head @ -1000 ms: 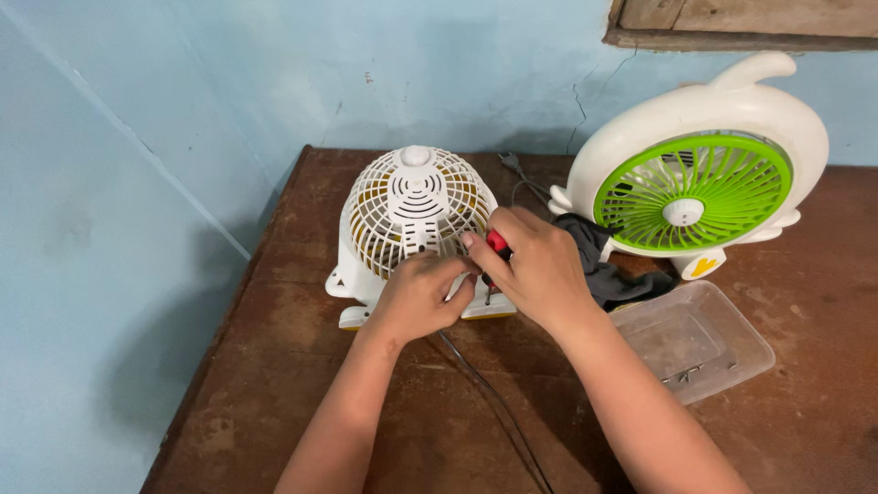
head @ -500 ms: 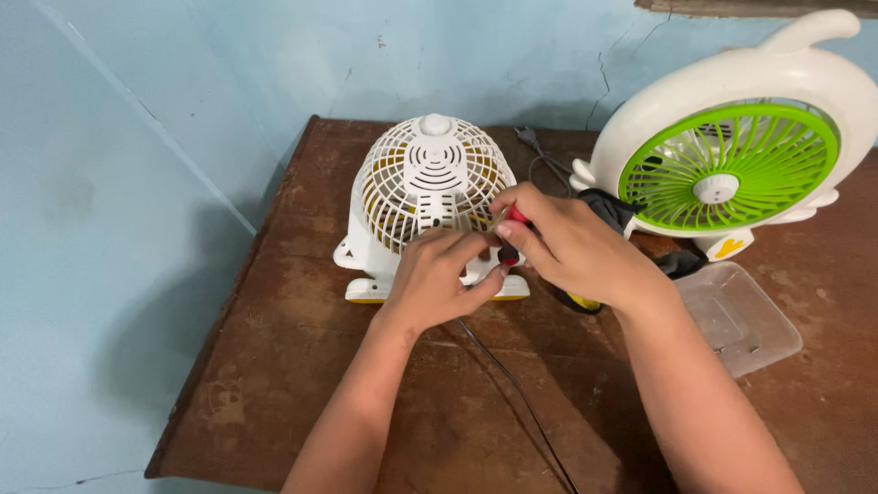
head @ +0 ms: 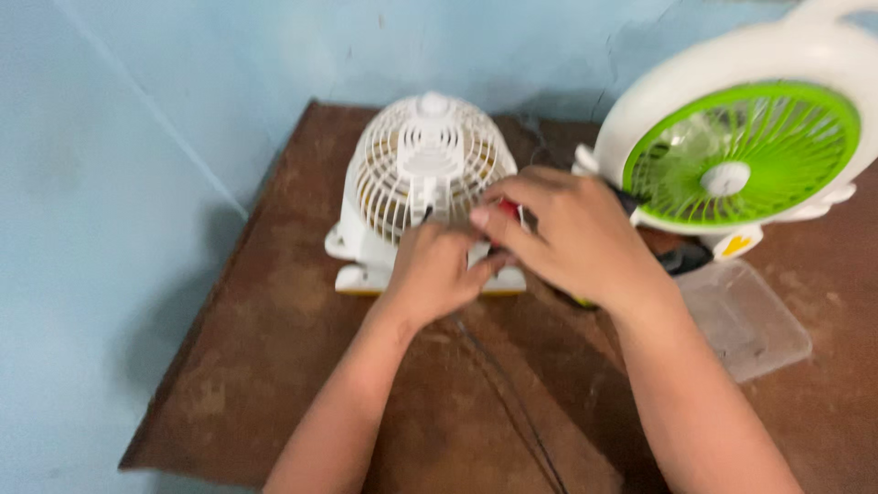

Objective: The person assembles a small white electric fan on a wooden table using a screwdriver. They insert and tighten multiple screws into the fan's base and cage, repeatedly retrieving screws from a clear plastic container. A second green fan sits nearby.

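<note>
Our right hand (head: pixel 572 240) fingers grip a red screwdriver (head: pixel 508 209) at the white fan (head: pixel 425 174); our left hand (head: pixel 437 273) fingers curl against its base. Right of them, a clear tub (head: pixel 745 320) on the worktop (head: pixel 302 366); its contents are too blurred to tell.

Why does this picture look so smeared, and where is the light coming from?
Head view: the whole frame is motion-blurred, so the white fan, the green fan and both hands, left hand and right hand, have soft edges. Lighting is soft, without glare; the arms cast dim shadows on the brown table.
</note>
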